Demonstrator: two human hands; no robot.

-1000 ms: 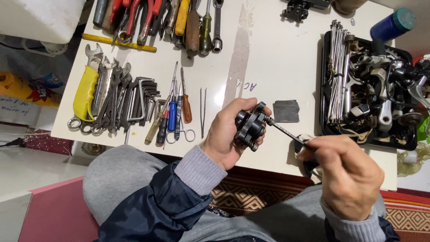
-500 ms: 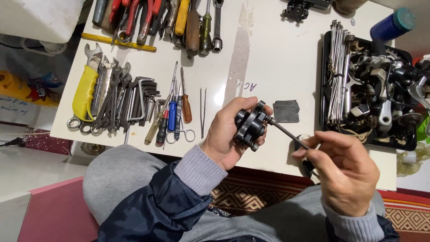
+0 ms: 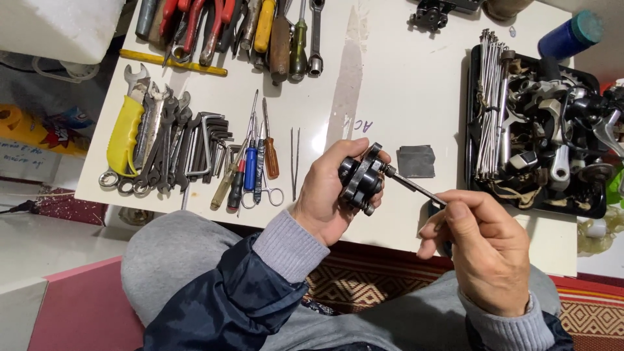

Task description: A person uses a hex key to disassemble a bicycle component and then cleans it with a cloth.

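A: Which way does the black round metal component with bolt heads along its rim (image 3: 361, 179) lie from each hand?

B: It sits in the left hand (image 3: 328, 195), fingers clamped about its far side and the thumb across its top, held in the air over the near edge of the white worktable (image 3: 390, 84). From the right hand (image 3: 484, 250) it lies up and to the left. The left hand is therefore the nearer, being in contact; the right hand reaches it only through the tool.

A: And the tool's long axis?

B: The slender dark metal driver (image 3: 416, 188) runs on a diagonal, from the right hand's closed fingers at lower right up to the component's right-hand face at upper left, where its tip meets a fitting. The right hand is clamped on the tool's handle, which it mostly hides.

A: How does the component look?

B: Compact, dark, built of stacked discs, its rim edge-on to the camera.

A: Surroundings?

B: A small grey square pad (image 3: 416, 161) lies on the table just beyond the tool; a black tray of metal parts (image 3: 588, 205) stands to the right; a row of spanners and hex keys (image 3: 175, 149) lies to the left.
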